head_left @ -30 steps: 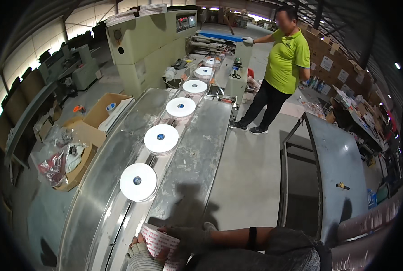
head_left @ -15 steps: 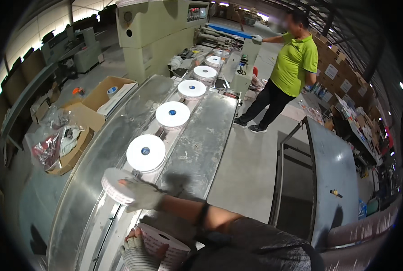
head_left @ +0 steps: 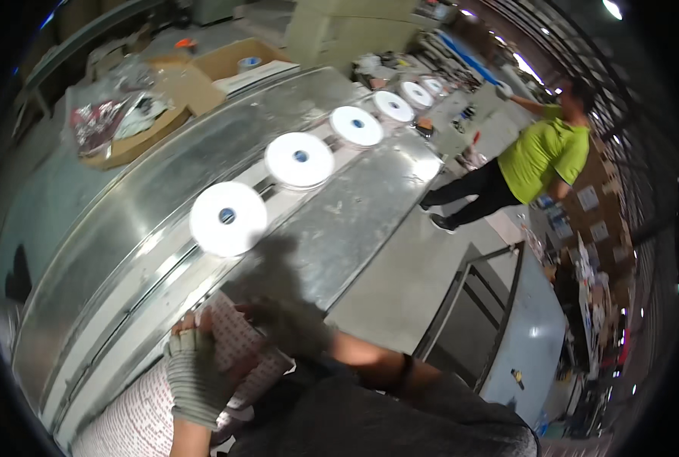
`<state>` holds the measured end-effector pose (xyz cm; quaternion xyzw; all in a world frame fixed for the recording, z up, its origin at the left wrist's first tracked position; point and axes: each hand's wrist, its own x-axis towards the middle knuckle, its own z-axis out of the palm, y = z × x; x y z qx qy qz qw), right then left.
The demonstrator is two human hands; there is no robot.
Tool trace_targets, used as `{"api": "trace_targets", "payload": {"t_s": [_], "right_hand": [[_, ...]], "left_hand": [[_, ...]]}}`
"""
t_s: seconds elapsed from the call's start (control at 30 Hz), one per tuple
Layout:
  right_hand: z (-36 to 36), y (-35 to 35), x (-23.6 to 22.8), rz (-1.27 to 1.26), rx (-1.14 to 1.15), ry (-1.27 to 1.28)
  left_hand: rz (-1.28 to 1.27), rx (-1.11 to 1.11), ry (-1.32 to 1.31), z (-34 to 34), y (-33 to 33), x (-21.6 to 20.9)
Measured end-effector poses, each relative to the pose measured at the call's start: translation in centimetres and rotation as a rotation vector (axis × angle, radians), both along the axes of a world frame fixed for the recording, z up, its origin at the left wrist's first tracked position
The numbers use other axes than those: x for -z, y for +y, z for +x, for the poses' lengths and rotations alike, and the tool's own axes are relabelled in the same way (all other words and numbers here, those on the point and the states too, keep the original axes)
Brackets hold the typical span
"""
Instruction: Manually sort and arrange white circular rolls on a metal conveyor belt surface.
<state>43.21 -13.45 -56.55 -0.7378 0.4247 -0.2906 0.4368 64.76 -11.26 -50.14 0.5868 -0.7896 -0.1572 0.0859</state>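
Note:
Close to my body a thick roll of tape (head_left: pixel 236 335), pale with small red print, is tilted between my hands. My left hand (head_left: pixel 194 373), in a grey ribbed glove with bare fingertips, is closed on its left side. My right hand (head_left: pixel 290 324), gloved and in shadow, grips its upper right edge; its fingers are partly blurred. Beyond them a white roll with a blue core (head_left: pixel 227 236) lies flat on the metal conveyor table (head_left: pixel 347 221), nearest in a row of several such rolls. Beside my left forearm lies a long printed cylinder (head_left: pixel 126 419).
A person in a lime shirt (head_left: pixel 545 160) stands beyond the table at right, one gloved hand on a blue bar. A cardboard box with plastic bags (head_left: pixel 134 145) lies at left. A green machine (head_left: pixel 339 27) stands at the far end. A metal-topped table (head_left: pixel 526 335) stands at right.
My right hand has let go of a roll, now flat at the near end of the row, and has come back to the printed roll beside my left hand. The view has tilted.

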Motion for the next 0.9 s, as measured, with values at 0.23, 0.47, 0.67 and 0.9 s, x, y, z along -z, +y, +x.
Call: {"api": "trace_targets", "payload": {"t_s": [0.23,0.47,0.67,0.9], "right_hand": [[2.2,2.9,0.0,0.429,0.141,-0.199],[-4.2,-2.1,1.7,1.124,0.078,-1.184],[6.2,-13.3,3.7,-0.05,0.008,0.389],[4.3,-12.2,9.6,-0.618,-0.041,0.526]], "left_hand": [[-0.01,0.014,0.073,0.3,-0.6,0.7],[0.004,0.067,0.024,0.9,0.0,0.7],[-0.015,0.041,0.071,0.8,-0.6,0.8],[-0.033,0.002,0.141,0.9,-0.2,0.6]]}}
